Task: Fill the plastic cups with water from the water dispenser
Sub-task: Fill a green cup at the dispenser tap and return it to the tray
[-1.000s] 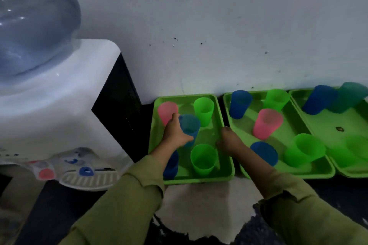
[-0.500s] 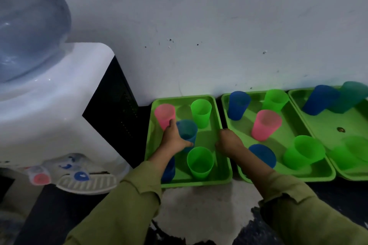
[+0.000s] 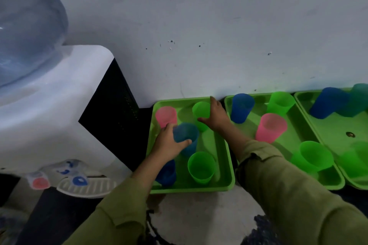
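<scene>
A green tray (image 3: 226, 165) lies on the floor beside the white water dispenser (image 3: 49, 109). My left hand (image 3: 169, 145) grips a blue cup (image 3: 187, 137) in the tray's middle. Behind it my right hand (image 3: 216, 114) reaches around the far green cup (image 3: 200, 110), thumb and fingers on either side of it. A pink cup (image 3: 166, 115), a near green cup (image 3: 201, 167) and a dark blue cup (image 3: 167, 173), partly hidden by my left forearm, also stand in this tray.
Two more green trays (image 3: 310, 125) (image 3: 338, 125) with several blue, green and pink cups lie to the right along the white wall. The dispenser's red tap (image 3: 40, 182), blue tap (image 3: 79, 181) and drip tray (image 3: 87, 187) are at lower left. A large water bottle (image 3: 25, 26) sits on top.
My right hand left the tray's right edge and moved back to the far green cup. My left hand stays on the blue cup.
</scene>
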Tool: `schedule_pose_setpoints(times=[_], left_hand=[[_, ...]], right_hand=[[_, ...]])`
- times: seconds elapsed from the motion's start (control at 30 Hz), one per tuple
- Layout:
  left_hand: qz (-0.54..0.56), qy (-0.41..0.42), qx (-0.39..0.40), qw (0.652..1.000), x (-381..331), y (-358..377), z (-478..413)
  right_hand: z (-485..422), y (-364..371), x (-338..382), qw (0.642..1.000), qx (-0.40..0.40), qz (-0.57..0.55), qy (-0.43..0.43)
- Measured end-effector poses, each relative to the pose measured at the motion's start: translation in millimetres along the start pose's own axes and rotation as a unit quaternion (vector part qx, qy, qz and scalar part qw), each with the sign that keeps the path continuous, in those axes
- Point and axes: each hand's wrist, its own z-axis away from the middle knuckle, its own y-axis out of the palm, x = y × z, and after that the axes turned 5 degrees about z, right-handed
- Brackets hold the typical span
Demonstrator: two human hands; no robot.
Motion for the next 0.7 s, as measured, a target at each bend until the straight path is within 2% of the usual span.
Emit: schedule_pose_setpoints(times=[0.2,0.47,0.7], left_hand=[[-0.008,0.048,-0.038,0.998,1.6,-12.5,7.6],[0.034,0.088,-0.051,0.994,-7.0,-29.6,11.3],[0.106,0.141,-0.035,0.984,-24.7,-48.7,25.3]], right_hand=[[-11.5,8.0,2.8,1.0,-0.002,-0.006,0.006],[5.6,-23.0,29.9,0.992,-0.111,-0.048,-0.028],[65.8,-53.2,71.2,0.983,-0.152,-0.067,-0.081]])
